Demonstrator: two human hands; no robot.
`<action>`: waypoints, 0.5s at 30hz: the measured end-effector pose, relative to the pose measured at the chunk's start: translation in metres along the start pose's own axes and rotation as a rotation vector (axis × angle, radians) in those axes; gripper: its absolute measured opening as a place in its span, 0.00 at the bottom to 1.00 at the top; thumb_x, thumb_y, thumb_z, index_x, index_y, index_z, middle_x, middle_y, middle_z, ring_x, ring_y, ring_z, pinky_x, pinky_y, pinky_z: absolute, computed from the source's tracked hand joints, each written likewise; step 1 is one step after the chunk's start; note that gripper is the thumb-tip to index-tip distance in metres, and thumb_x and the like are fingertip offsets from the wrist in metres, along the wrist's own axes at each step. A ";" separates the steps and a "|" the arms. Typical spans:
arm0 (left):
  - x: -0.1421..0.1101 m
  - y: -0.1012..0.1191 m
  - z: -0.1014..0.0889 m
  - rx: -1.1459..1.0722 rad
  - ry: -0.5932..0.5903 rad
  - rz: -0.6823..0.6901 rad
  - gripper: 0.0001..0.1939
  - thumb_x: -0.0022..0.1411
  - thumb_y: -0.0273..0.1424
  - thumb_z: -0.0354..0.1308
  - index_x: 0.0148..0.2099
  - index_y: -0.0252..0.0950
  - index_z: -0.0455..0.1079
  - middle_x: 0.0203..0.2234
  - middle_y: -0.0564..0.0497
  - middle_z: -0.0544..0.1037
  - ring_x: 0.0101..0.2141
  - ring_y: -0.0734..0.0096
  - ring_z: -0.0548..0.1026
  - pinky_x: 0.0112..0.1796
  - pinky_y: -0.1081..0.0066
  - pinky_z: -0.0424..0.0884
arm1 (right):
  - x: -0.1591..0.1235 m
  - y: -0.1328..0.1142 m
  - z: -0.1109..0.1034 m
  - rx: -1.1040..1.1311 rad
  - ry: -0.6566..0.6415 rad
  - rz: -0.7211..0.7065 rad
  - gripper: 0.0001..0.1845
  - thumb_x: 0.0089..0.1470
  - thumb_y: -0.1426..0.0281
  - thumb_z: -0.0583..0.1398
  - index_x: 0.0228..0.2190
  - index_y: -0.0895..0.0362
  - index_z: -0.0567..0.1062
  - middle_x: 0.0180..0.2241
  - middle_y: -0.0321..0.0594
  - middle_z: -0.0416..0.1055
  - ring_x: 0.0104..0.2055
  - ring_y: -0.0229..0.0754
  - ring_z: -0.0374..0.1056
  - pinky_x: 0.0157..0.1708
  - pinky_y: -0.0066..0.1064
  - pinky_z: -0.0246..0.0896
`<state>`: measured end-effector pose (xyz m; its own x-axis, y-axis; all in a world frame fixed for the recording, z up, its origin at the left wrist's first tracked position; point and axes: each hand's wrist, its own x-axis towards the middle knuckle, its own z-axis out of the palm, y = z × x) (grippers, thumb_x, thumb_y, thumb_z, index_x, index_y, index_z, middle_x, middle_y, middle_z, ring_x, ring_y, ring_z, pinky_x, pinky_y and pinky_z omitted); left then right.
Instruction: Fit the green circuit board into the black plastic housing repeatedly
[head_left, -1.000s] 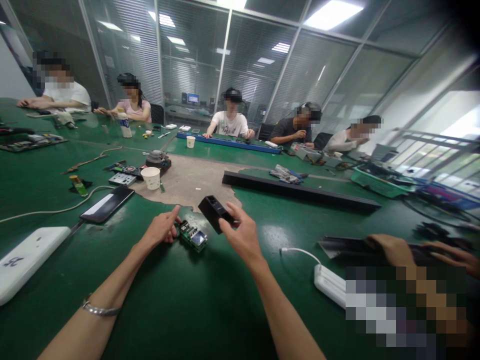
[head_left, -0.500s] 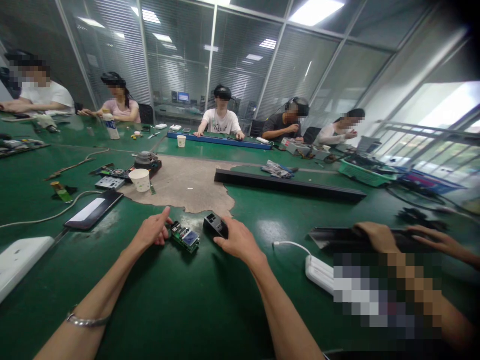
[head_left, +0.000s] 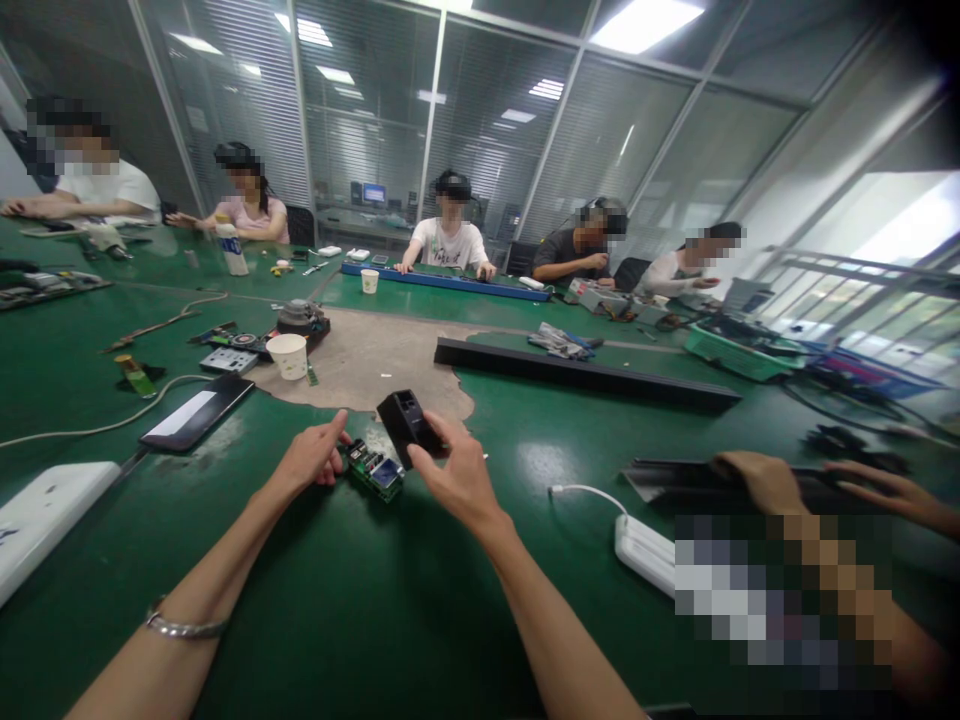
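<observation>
My right hand (head_left: 461, 480) grips a black plastic case (head_left: 406, 425) between thumb and fingers. The case is tilted and raised off the table, with openings in its end. Below and to the left of it lies a small green circuit board (head_left: 375, 470) with a bluish screen and metal connectors. Close to the board's left end rests my left hand (head_left: 311, 455), thumb pointing up and apart from the loosely curled fingers. Nothing shows in that hand; whether its fingertips touch the board, I cannot tell.
A phone (head_left: 199, 412), a paper cup (head_left: 288, 357) and a white power strip (head_left: 56, 525) lie to the left. Beyond my hands stretches a long black bar (head_left: 585, 374). On the right, a co-worker's hands (head_left: 765, 480) rest on a dark strip, near a white adapter (head_left: 645, 550).
My right hand has lifted the black case and moved it left, tipping it up beside the circuit board. My left hand and the board have hardly moved.
</observation>
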<state>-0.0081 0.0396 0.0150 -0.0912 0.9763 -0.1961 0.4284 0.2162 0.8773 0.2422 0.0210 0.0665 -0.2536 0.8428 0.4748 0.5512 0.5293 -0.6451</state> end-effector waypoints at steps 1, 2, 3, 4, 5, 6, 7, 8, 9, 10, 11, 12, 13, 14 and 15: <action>0.000 0.000 0.000 0.000 0.000 0.001 0.42 0.54 0.65 0.38 0.43 0.32 0.71 0.16 0.48 0.76 0.15 0.64 0.74 0.18 0.71 0.66 | -0.001 -0.004 0.006 0.011 -0.007 -0.035 0.24 0.54 0.66 0.58 0.53 0.55 0.68 0.48 0.43 0.72 0.47 0.45 0.69 0.47 0.38 0.64; 0.000 -0.001 -0.001 -0.002 0.000 0.000 0.42 0.54 0.65 0.38 0.43 0.32 0.71 0.16 0.48 0.76 0.16 0.64 0.74 0.18 0.71 0.66 | -0.003 -0.008 0.011 0.008 -0.020 -0.066 0.24 0.54 0.66 0.59 0.52 0.56 0.69 0.47 0.44 0.72 0.47 0.45 0.68 0.48 0.38 0.63; 0.001 -0.001 -0.001 -0.008 -0.001 -0.001 0.42 0.53 0.65 0.38 0.42 0.32 0.70 0.16 0.48 0.76 0.15 0.64 0.74 0.18 0.71 0.66 | -0.004 -0.012 0.016 -0.003 -0.034 -0.094 0.23 0.54 0.66 0.59 0.51 0.57 0.70 0.46 0.44 0.73 0.47 0.45 0.68 0.49 0.39 0.62; 0.001 -0.001 -0.001 -0.014 0.000 -0.001 0.42 0.53 0.65 0.38 0.42 0.33 0.70 0.16 0.48 0.76 0.15 0.64 0.74 0.18 0.71 0.66 | -0.005 -0.014 0.020 -0.014 -0.047 -0.117 0.22 0.54 0.66 0.59 0.50 0.57 0.71 0.45 0.44 0.73 0.47 0.45 0.67 0.49 0.39 0.62; 0.001 -0.002 -0.002 -0.018 0.003 0.002 0.41 0.54 0.65 0.38 0.41 0.33 0.70 0.16 0.49 0.76 0.15 0.64 0.73 0.18 0.71 0.66 | -0.006 -0.016 0.023 -0.024 -0.059 -0.134 0.21 0.54 0.66 0.59 0.50 0.58 0.71 0.44 0.44 0.73 0.46 0.45 0.67 0.50 0.39 0.61; 0.001 -0.002 -0.002 -0.019 0.009 0.005 0.40 0.54 0.65 0.38 0.39 0.33 0.70 0.16 0.49 0.75 0.14 0.65 0.72 0.18 0.71 0.66 | -0.007 -0.018 0.026 -0.032 -0.069 -0.145 0.21 0.54 0.66 0.58 0.49 0.58 0.72 0.43 0.44 0.74 0.45 0.45 0.67 0.49 0.39 0.61; 0.001 -0.002 -0.003 -0.014 0.016 0.010 0.40 0.54 0.65 0.38 0.37 0.33 0.70 0.15 0.49 0.74 0.13 0.66 0.71 0.18 0.71 0.66 | -0.007 -0.020 0.027 -0.039 -0.077 -0.152 0.20 0.54 0.67 0.58 0.49 0.58 0.72 0.43 0.44 0.74 0.45 0.45 0.67 0.49 0.39 0.61; 0.001 -0.002 -0.003 -0.005 0.023 0.014 0.39 0.54 0.65 0.38 0.35 0.34 0.69 0.14 0.50 0.74 0.13 0.67 0.71 0.17 0.71 0.65 | -0.007 -0.021 0.029 -0.047 -0.084 -0.157 0.20 0.54 0.67 0.58 0.49 0.58 0.71 0.42 0.44 0.73 0.45 0.46 0.67 0.49 0.40 0.61; 0.001 -0.002 -0.003 0.001 0.034 0.017 0.39 0.54 0.65 0.38 0.34 0.34 0.70 0.13 0.50 0.73 0.12 0.67 0.70 0.17 0.72 0.65 | -0.008 -0.021 0.030 -0.057 -0.091 -0.161 0.20 0.54 0.66 0.58 0.49 0.58 0.71 0.43 0.45 0.73 0.45 0.46 0.67 0.50 0.40 0.60; 0.001 -0.002 -0.003 0.003 0.045 0.019 0.39 0.54 0.65 0.38 0.34 0.34 0.70 0.13 0.51 0.72 0.12 0.68 0.70 0.17 0.72 0.65 | -0.008 -0.022 0.032 -0.069 -0.099 -0.165 0.21 0.54 0.66 0.58 0.49 0.58 0.71 0.43 0.45 0.73 0.46 0.46 0.66 0.50 0.40 0.60; 0.001 -0.002 -0.003 -0.001 0.054 0.021 0.39 0.54 0.65 0.38 0.35 0.34 0.70 0.14 0.51 0.72 0.13 0.67 0.70 0.17 0.72 0.65 | -0.009 -0.021 0.033 -0.085 -0.106 -0.166 0.21 0.54 0.66 0.58 0.50 0.58 0.70 0.43 0.45 0.73 0.46 0.47 0.66 0.50 0.41 0.60; 0.001 -0.002 -0.002 -0.008 0.062 0.021 0.40 0.54 0.65 0.38 0.37 0.34 0.71 0.14 0.51 0.72 0.13 0.67 0.71 0.17 0.72 0.65 | -0.010 -0.021 0.035 -0.103 -0.114 -0.164 0.22 0.54 0.66 0.58 0.50 0.58 0.70 0.44 0.46 0.72 0.47 0.47 0.66 0.50 0.41 0.59; 0.000 -0.002 -0.002 -0.018 0.067 0.022 0.40 0.54 0.65 0.39 0.39 0.34 0.71 0.15 0.51 0.73 0.14 0.67 0.72 0.17 0.72 0.65 | -0.012 -0.019 0.037 -0.123 -0.123 -0.160 0.23 0.53 0.66 0.58 0.51 0.58 0.69 0.44 0.46 0.72 0.47 0.48 0.65 0.50 0.41 0.59; 0.000 -0.002 -0.002 -0.026 0.071 0.021 0.41 0.54 0.65 0.39 0.40 0.34 0.72 0.15 0.51 0.73 0.14 0.66 0.72 0.17 0.72 0.65 | -0.014 -0.018 0.039 -0.147 -0.135 -0.151 0.24 0.53 0.66 0.59 0.52 0.58 0.68 0.45 0.47 0.72 0.47 0.48 0.65 0.50 0.41 0.59; 0.000 -0.002 -0.002 -0.030 0.070 0.017 0.41 0.54 0.65 0.39 0.41 0.33 0.72 0.15 0.51 0.73 0.15 0.66 0.72 0.17 0.72 0.65 | -0.016 -0.015 0.041 -0.173 -0.153 -0.139 0.26 0.52 0.66 0.59 0.53 0.58 0.67 0.45 0.47 0.71 0.47 0.49 0.65 0.50 0.41 0.60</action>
<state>-0.0111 0.0390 0.0142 -0.1475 0.9774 -0.1512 0.4029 0.1990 0.8934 0.2053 0.0032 0.0444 -0.4458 0.7754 0.4472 0.6271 0.6271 -0.4622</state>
